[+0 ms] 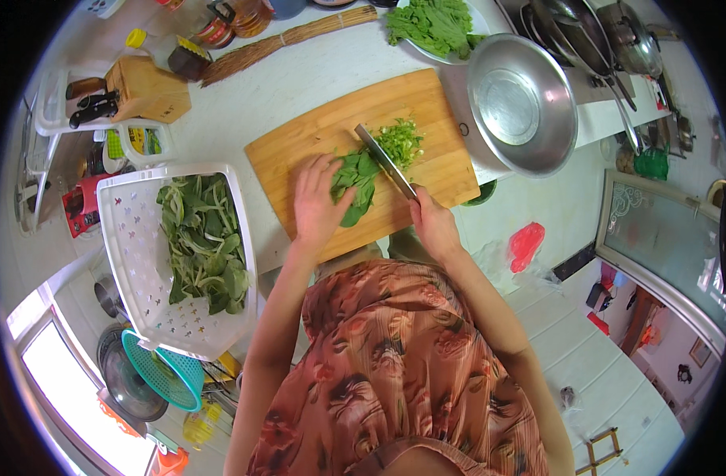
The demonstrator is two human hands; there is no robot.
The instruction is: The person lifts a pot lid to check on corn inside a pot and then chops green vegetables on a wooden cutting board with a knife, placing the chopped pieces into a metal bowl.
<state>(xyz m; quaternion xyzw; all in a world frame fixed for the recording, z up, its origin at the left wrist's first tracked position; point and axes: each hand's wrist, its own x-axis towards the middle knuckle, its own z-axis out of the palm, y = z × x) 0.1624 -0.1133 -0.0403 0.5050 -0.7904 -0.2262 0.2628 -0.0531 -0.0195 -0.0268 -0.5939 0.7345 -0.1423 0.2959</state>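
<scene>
A wooden cutting board (446, 169) lies on the counter in front of me. My left hand (316, 199) rests on a bunch of green leaves (361, 184), its fingers and thumb holding the left side. In my right hand (435, 226) is the handle of a kitchen knife (388, 163). The blade slants up and left across the board, along the right edge of the bunch. Just beyond it sits a small heap of finely chopped greens (401, 141). My right fingers partly hide the knife's handle.
At left stands a white perforated basket (128, 202) holding leafy greens (205, 244). A steel basin (512, 107) is at the right, near a plate of lettuce (437, 27). A straw brush (291, 41) and a knife block (146, 89) are at the back.
</scene>
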